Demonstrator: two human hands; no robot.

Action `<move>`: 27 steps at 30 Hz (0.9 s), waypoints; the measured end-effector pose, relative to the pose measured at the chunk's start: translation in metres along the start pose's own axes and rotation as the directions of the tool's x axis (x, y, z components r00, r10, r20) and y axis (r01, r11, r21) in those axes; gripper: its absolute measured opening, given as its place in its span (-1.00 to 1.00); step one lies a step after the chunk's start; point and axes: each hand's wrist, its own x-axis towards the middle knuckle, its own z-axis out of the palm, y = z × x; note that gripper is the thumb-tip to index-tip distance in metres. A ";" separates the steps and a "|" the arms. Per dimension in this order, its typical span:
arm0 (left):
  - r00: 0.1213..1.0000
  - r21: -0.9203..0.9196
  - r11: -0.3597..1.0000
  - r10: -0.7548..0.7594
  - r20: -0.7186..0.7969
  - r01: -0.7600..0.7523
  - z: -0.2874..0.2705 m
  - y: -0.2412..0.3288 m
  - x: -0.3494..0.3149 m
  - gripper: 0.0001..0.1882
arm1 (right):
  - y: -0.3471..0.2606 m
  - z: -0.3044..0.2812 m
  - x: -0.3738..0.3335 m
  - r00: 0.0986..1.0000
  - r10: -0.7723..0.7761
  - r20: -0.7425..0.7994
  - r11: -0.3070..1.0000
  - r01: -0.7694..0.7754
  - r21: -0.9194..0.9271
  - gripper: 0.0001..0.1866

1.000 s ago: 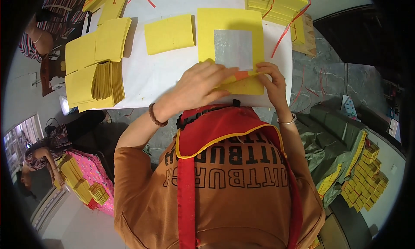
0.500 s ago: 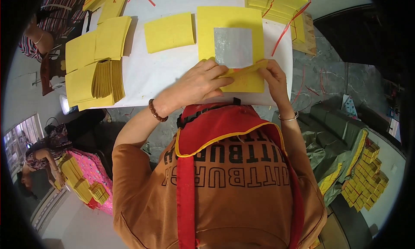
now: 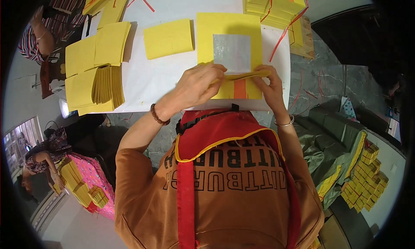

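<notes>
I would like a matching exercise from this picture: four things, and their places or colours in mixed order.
Things
1. Left hand
2. Right hand
3. Silver square
4. Apron

Places or colours
A. Red, yellow-edged
B. Right end of the raised yellow flap
C. Flat on the yellow paper
D. Left end of the raised yellow flap

Pairs: 1-D; 2-B; 3-C; 4-A

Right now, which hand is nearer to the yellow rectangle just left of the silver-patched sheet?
Left. The left hand is lower in view and slightly right of the yellow rectangle; the right hand is also lower, but much farther right.
</notes>
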 end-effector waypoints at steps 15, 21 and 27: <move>0.989 0.586 0.801 0.148 0.006 -0.123 -0.005 -0.010 -0.030 -0.47 | -0.030 -0.006 0.004 0.904 -0.425 0.043 0.771 0.387 -0.506 -0.72; 0.970 0.242 0.970 0.062 -0.236 -0.003 0.002 0.002 -0.042 -0.81 | -0.047 -0.010 -0.002 0.897 -0.294 0.331 0.816 0.416 -0.402 -0.80; 0.836 -0.054 0.876 -0.475 -0.276 0.480 0.008 0.000 -0.018 -0.78 | -0.039 0.003 0.005 0.987 0.049 0.152 0.946 0.003 -0.326 -0.82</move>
